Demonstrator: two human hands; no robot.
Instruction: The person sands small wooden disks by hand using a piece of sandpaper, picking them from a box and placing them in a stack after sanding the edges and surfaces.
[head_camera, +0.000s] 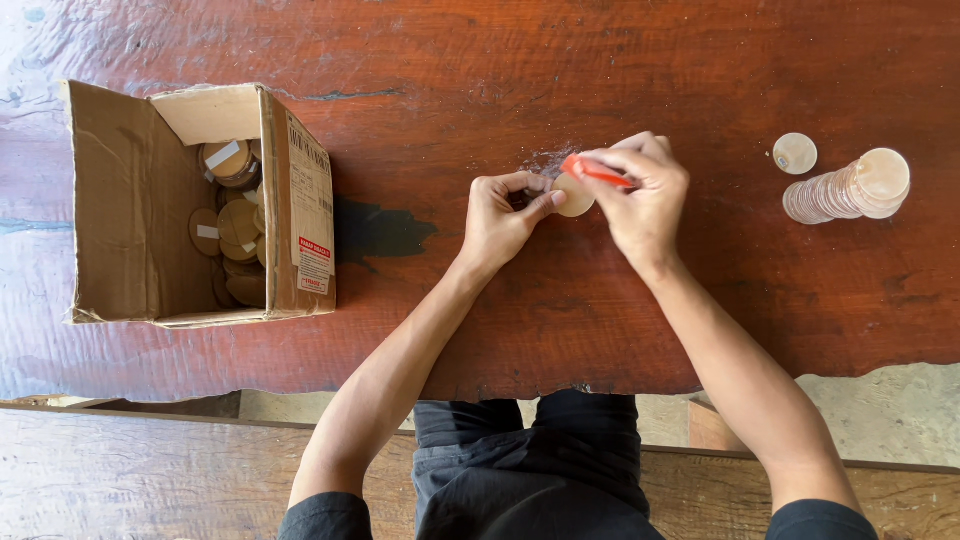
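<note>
My left hand (503, 218) pinches a small round pale disc (574, 199) just above the dark red wooden table (420, 80). Against the disc's upper edge my right hand (640, 195) presses a thin red tool (598, 172). Both hands meet at the middle of the table. A patch of pale dust or scrapings (545, 160) lies on the wood just behind the disc.
An open cardboard box (140, 200) at the left holds several round brown discs, some with tape. At the right lies a toppled stack of pale discs (845, 190) with one single disc (795, 153) beside it. A wooden bench (150, 480) runs below the table edge.
</note>
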